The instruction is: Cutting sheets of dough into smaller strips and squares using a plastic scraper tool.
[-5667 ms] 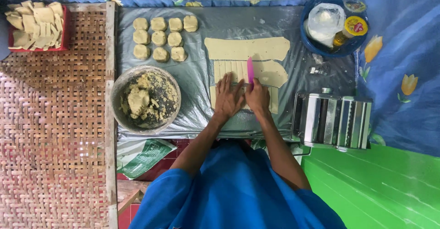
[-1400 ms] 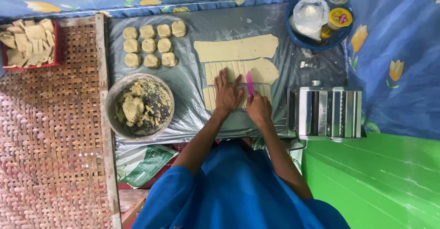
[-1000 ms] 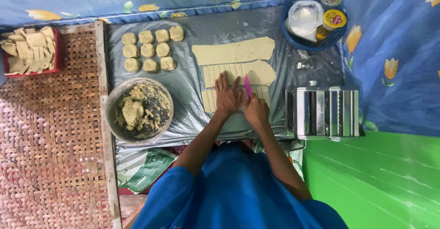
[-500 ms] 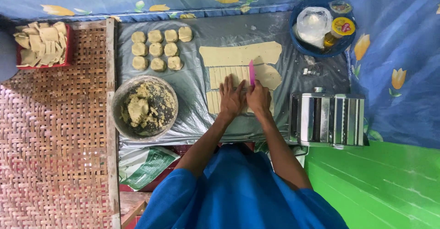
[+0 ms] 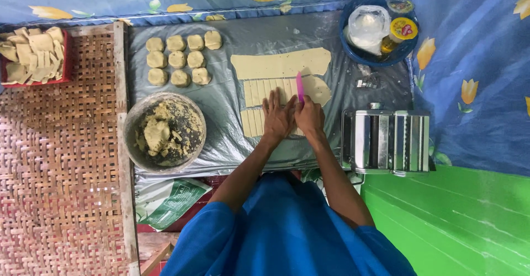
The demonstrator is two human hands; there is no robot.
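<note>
Since half a second ago both hands have barely shifted on the dough, and the pink blade stands slightly further up the sheet; the left hand (image 5: 277, 117) lies flat with fingers spread, gripping nothing, pressing on the pale rolled-out dough sheet (image 5: 259, 107) that is scored into narrow strips; just beside it, the right hand (image 5: 309, 116) is closed round the slim pink plastic cutter (image 5: 300, 86), whose blade points away from the person and rests on the sheet; the strips lie under and directly ahead of both hands, touching them. To the right, near the right hand, sits the shiny metal pasta roller (image 5: 386, 141); to the left, the round metal bowl (image 5: 132, 143) holds crumbly dough scraps; all rest on the grey plastic sheet (image 5: 226, 138). Beyond the strips lies the uncut flat slab of dough (image 5: 279, 63); further left, ten small round dough pieces (image 5: 178, 59) sit in rows; at the far right, the blue round plate (image 5: 353, 52) carries a clear bag and a yellow-lidded jar; far left, the red tray (image 5: 67, 60) holds cut squares.
</note>
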